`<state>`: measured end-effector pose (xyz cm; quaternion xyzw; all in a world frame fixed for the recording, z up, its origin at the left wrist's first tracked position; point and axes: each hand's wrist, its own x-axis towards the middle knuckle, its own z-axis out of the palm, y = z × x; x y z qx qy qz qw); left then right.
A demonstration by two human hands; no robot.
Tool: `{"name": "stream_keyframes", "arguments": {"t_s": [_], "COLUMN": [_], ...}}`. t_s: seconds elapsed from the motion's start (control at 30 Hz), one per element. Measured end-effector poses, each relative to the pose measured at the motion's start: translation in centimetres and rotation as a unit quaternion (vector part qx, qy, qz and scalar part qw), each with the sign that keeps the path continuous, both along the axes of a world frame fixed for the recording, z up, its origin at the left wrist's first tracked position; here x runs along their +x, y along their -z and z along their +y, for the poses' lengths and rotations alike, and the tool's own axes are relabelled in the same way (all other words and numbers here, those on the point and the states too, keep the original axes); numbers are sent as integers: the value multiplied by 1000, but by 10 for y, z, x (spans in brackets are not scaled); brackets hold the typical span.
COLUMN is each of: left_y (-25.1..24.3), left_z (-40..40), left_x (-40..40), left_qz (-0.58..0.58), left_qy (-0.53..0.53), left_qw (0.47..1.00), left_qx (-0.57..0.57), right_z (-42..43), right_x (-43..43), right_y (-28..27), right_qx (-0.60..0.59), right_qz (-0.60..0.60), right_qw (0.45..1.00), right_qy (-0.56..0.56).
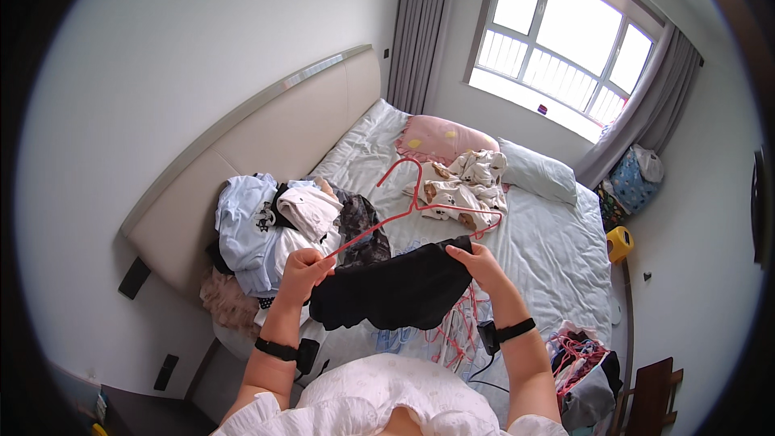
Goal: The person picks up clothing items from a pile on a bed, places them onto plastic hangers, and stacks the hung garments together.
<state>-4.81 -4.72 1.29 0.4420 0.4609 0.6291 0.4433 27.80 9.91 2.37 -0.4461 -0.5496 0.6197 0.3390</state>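
Note:
A red clothes hanger (415, 197) is held up over the bed, its hook pointing away from me. My left hand (307, 272) grips the hanger's left end together with one upper corner of a black garment (390, 290). The other upper corner is pinched in my right hand (481, 263), just below the hanger's right end. Between both hands the black cloth hangs stretched wide, with a wavy lower edge. Whether its right corner is fastened to the hanger cannot be told. Behind and below it lie several loose hangers (454, 339), red, white and blue, partly hidden by the cloth.
A pile of clothes (248, 236) lies on the left of the bed (545, 242), by the headboard (284, 127). Patterned cream clothing (466, 188) rests near a pink pillow (448, 136) and a pale pillow (539, 169). A bag (584, 387) of hangers and clothes stands at lower right.

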Motion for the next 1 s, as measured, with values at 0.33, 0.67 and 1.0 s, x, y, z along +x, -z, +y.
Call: {"name": "stream_keyframes", "arguments": {"t_s": [0.33, 0.67, 1.0], "left_y": [1, 9, -45], "left_z": [-8, -11, 23], "left_x": [-11, -15, -37], "left_qz": [19, -28, 188], "left_qy": [42, 42, -4], "left_qw": [999, 998, 976], "left_qx": [9, 28, 106], "right_z": [37, 37, 31], "right_x": [22, 32, 63], "right_y": [5, 4, -9], "right_qx": [175, 265, 357], "right_qz": [-44, -128, -111], "right_qw": [976, 909, 924], "right_qy": [126, 296, 78]}}
